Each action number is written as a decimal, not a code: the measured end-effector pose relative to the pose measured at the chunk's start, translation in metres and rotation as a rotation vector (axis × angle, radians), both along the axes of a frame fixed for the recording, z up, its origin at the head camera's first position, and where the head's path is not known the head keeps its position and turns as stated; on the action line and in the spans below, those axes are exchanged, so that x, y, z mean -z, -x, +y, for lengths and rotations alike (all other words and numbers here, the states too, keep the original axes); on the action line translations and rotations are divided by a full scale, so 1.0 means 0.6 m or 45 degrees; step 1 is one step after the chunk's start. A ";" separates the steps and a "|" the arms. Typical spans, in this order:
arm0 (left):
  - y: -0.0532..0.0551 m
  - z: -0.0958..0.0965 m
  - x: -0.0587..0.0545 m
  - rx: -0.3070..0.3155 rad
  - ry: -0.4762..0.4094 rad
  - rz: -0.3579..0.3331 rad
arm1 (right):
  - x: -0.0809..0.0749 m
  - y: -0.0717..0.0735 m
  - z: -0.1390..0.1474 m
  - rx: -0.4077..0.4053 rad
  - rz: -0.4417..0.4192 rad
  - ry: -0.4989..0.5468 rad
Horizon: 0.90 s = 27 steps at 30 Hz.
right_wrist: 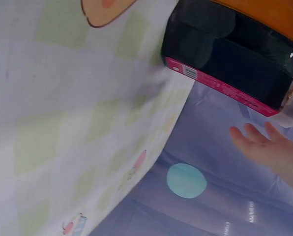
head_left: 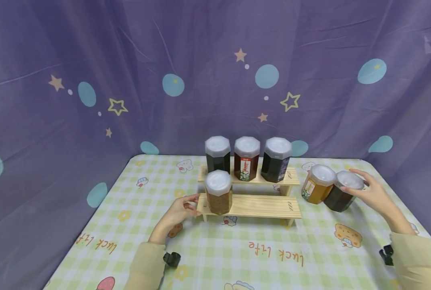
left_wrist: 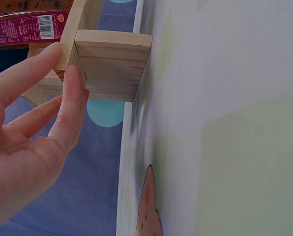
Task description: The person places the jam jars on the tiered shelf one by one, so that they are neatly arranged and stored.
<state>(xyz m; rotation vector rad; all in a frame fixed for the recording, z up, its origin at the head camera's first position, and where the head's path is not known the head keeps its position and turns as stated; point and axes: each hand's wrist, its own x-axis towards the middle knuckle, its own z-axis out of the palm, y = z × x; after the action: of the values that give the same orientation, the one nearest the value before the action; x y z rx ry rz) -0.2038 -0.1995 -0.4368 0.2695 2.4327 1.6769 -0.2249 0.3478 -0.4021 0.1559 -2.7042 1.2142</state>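
Observation:
My left hand point(head_left: 182, 209) pinches the left end of the lower board of a two-step wooden rack point(head_left: 262, 205). The left wrist view shows its thumb and fingertips point(left_wrist: 72, 76) against the board's end. A brown jar point(head_left: 219, 199) with a frosted lid stands on that board's left part. Across the table, my right hand point(head_left: 373, 193) is spread about the lid of a dark jar point(head_left: 340, 197). In the right wrist view, the visible fingers point(right_wrist: 254, 142) are straight and look apart from this jar point(right_wrist: 235, 54). Close against its left side stands an amber jar point(head_left: 317, 187).
Three dark jars with frosted lids, a left one point(head_left: 218, 155), a middle one point(head_left: 247, 159) and a right one point(head_left: 275, 161), stand on the rack's upper step. A checked cloth point(head_left: 201, 253) covers the table. Behind hangs a purple curtain point(head_left: 208, 48).

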 end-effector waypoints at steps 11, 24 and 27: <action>0.004 -0.001 0.004 -0.011 0.000 -0.002 | 0.013 0.002 -0.005 0.055 -0.069 -0.037; 0.005 -0.002 0.005 0.012 -0.014 0.006 | 0.028 0.006 -0.012 0.042 0.040 0.012; 0.004 -0.002 0.003 0.013 -0.012 0.003 | 0.031 0.005 -0.013 0.071 0.049 0.002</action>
<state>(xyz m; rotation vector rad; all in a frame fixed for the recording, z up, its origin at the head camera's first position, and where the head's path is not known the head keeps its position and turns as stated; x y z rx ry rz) -0.2061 -0.2007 -0.4385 0.2851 2.4215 1.6846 -0.2279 0.3399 -0.4205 0.1023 -2.6568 1.1853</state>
